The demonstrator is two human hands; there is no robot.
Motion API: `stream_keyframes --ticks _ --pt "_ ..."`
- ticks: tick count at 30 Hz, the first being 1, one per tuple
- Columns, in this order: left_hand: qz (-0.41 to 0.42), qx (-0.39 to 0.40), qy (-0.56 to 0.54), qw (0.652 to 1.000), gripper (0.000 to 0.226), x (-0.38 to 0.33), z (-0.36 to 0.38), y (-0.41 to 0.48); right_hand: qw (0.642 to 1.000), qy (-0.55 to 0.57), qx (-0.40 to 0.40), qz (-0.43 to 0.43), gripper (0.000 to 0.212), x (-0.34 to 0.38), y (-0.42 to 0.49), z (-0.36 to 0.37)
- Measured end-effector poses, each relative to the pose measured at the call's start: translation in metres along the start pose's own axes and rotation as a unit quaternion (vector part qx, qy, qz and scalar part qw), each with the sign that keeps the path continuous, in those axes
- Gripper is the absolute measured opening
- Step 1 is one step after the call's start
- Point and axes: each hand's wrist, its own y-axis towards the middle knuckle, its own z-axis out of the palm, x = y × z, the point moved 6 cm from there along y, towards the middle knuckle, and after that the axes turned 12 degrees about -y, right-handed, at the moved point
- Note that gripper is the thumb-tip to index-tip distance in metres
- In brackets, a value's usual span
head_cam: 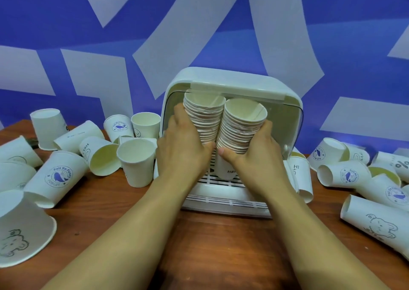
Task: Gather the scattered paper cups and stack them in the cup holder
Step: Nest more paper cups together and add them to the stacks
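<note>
The white cup holder (285,86) stands open-fronted on the wooden counter (221,245), with its lid raised and a slatted tray for a floor. Inside it are two tall stacks of nested paper cups, mouths tilted toward the camera: the left stack (204,112) and the right stack (241,126), side by side and touching.

The left hand (181,143) grips the left stack, fingers (178,112) curled round its outer side and the thumb on the near side low down. The right hand (259,155) grips the right stack the same way, mirrored. The two thumbs are nearly touching between the stacks.

Loose cups lie on the counter on both sides of the holder. A tipped whale cup (57,177) reads "Fell Be Funny FOR LIFE". An upright cup (136,163) stands just left of the holder. On the right, one cup (298,174) reads "Hi", another (398,163) shows "%", and a bear-sketch cup (376,223) lies on its side. The lowest cup of the right stack shows "HE", the rest hidden.
</note>
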Motion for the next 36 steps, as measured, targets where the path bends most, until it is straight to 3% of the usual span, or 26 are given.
stream_keyframes --ticks 8,17,23,28,36 --pt "-0.015 0.006 0.021 1.0 0.072 0.01 0.004 0.014 0.998 -0.005 0.056 0.016 0.078 0.011 0.026 0.026" --pt "-0.017 0.017 0.049 0.998 0.064 0.016 0.01 0.013 0.994 -0.056 0.087 0.026 0.063 0.015 0.039 0.041" --pt "-0.01 0.007 0.087 0.996 0.08 0.01 0.009 0.007 0.994 -0.08 0.072 0.035 0.069 0.014 0.031 0.04" --pt "-0.025 -0.009 0.128 0.991 0.067 0.006 0.001 0.005 0.993 -0.11 0.016 0.028 0.071 0.011 0.028 0.034" --pt "-0.017 -0.034 0.148 0.988 0.067 -0.014 -0.01 -0.001 0.993 -0.113 -0.007 0.034 0.07 0.009 0.029 0.034"
